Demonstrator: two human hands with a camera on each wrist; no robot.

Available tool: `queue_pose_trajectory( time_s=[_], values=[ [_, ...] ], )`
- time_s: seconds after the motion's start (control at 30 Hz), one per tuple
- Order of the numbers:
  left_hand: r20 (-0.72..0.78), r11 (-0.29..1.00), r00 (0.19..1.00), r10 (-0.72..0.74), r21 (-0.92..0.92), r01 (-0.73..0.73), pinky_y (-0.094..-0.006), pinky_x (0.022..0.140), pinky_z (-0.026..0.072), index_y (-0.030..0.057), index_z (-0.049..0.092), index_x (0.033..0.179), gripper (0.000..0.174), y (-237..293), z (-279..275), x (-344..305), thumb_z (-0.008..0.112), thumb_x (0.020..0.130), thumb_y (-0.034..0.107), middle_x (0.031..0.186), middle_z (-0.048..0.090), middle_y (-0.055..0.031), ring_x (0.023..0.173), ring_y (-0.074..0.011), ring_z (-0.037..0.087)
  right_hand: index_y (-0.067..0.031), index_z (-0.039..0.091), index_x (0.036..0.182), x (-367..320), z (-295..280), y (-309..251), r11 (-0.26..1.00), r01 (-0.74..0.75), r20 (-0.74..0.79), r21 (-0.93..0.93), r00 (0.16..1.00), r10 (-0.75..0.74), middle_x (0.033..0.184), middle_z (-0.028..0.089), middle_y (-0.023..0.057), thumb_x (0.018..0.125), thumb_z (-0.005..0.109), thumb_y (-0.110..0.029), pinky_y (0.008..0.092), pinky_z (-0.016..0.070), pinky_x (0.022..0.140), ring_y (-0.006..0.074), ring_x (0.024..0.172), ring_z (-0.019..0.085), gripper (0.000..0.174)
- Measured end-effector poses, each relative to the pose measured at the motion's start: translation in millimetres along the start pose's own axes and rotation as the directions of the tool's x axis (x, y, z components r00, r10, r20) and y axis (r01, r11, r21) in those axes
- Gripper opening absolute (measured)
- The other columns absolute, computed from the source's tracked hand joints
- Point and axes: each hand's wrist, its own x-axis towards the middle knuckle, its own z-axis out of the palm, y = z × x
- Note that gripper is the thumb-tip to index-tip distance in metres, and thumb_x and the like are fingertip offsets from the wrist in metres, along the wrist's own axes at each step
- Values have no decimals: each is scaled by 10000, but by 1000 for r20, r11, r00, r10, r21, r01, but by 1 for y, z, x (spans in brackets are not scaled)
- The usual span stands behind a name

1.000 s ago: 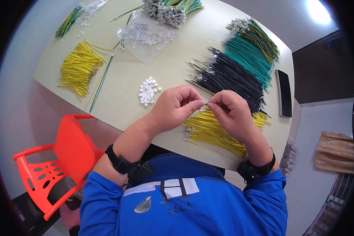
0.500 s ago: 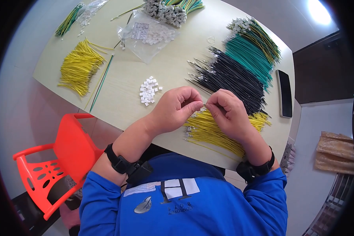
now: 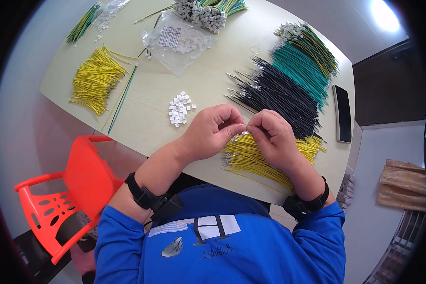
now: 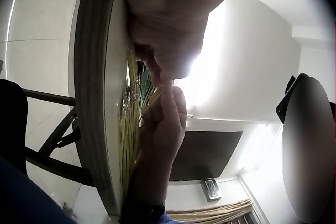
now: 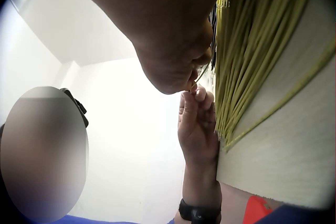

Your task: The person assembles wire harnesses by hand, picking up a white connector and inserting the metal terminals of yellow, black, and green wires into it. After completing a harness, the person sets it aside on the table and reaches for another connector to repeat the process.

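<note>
In the head view both hands meet over the front ends of a yellow wire bundle point(image 3: 258, 158). The left hand point(image 3: 213, 132) pinches a tiny piece between thumb and index finger; the fingertips hide most of it. Thumb and forefinger of the right hand point(image 3: 275, 138) touch the left fingertips. A thin yellowish wire point(image 5: 202, 71) runs from the pinch under the right hand in the right wrist view, and shows beside the right hand's fingers in the left wrist view. Small white connectors point(image 3: 178, 110) lie in a loose pile left of the hands.
Black wires point(image 3: 279, 97), green wires point(image 3: 300, 68) and a phone point(image 3: 341, 113) lie to the right. Another yellow bundle point(image 3: 95, 80) is at the left. Farther back are a plastic bag of connectors point(image 3: 175, 45) and finished-looking wires with white ends point(image 3: 203, 16). A red chair point(image 3: 87, 173) stands left.
The right hand has shifted slightly left, and its fingertips now meet the left ones, where a small gap showed before. The left hand has hardly moved.
</note>
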Motion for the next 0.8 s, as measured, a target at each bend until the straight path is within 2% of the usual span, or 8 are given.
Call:
queue_pose_trajectory(
  time_s=[0.17, 0.23, 0.33, 0.37, 0.5, 0.57, 0.67, 0.8],
  values=[
    [-19, 999, 1000, 19, -34, -20, -178, 552, 392, 12, 570, 874, 56, -5, 2, 1, 613, 866, 47, 716, 539, 23, 633, -20, 461, -9, 565, 782, 0, -1, 2, 1000, -30, 6, -3, 1000, 30, 707, 526, 67, 791, 622, -7, 291, 410, 592, 203, 660, 501, 58],
    [1, 999, 1000, -31, -8, 31, -168, 600, 410, 14, 564, 896, 68, -1, 1, 0, 601, 884, 70, 769, 560, 18, 689, -18, 491, -8, 571, 788, 2, -5, 0, 999, -40, 5, -11, 999, 40, 709, 528, 68, 793, 626, -12, 290, 412, 595, 198, 662, 504, 55],
    [10, 998, 998, -66, -2, 66, -162, 627, 421, 15, 561, 908, 78, 1, 0, 1, 594, 894, 84, 800, 574, 13, 724, -18, 511, -5, 597, 812, 8, -18, -9, 973, -230, 123, -9, 966, 229, 723, 541, 73, 797, 640, -29, 285, 424, 610, 183, 665, 519, 51],
    [7, 997, 997, -81, -11, 81, -162, 630, 423, 15, 561, 909, 79, 1, 0, 1, 593, 895, 86, 804, 578, 11, 730, -19, 516, -5, 597, 812, 10, -21, -8, 974, -228, 118, -12, 967, 228, 723, 541, 73, 797, 640, -29, 285, 424, 610, 183, 665, 519, 51],
    [17, 994, 994, -108, -29, 109, -163, 634, 426, 16, 562, 910, 81, 1, -2, 1, 591, 894, 89, 812, 585, 7, 736, -21, 521, -4, 617, 837, 25, -44, 18, 976, -121, -11, -181, 993, 121, 764, 570, 80, 809, 643, -54, 278, 434, 620, 171, 673, 537, 63],
    [23, 993, 994, -110, -35, 111, -164, 634, 426, 16, 562, 910, 81, 1, -3, 1, 591, 893, 90, 814, 587, 6, 737, -21, 521, -9, 628, 862, 37, -59, 40, 914, -205, -150, -349, 975, 162, 810, 597, 94, 814, 636, -71, 287, 449, 643, 197, 707, 568, 79],
    [32, 993, 993, -112, -45, 113, -165, 632, 426, 19, 561, 905, 83, 0, -3, 1, 597, 888, 91, 818, 589, 7, 735, -21, 522, -15, 628, 897, 53, -76, 67, 816, -303, -189, -492, 952, 240, 846, 610, 112, 810, 637, -96, 313, 464, 672, 223, 750, 592, 119],
    [42, 991, 991, -127, -29, 128, -165, 637, 428, 21, 558, 905, 80, 4, -4, 1, 596, 887, 89, 821, 591, 6, 740, -21, 522, -20, 619, 887, 67, -77, 90, 736, -364, -215, -571, 931, 293, 845, 609, 123, 802, 636, -108, 345, 471, 717, 261, 788, 597, 123]
  ],
)
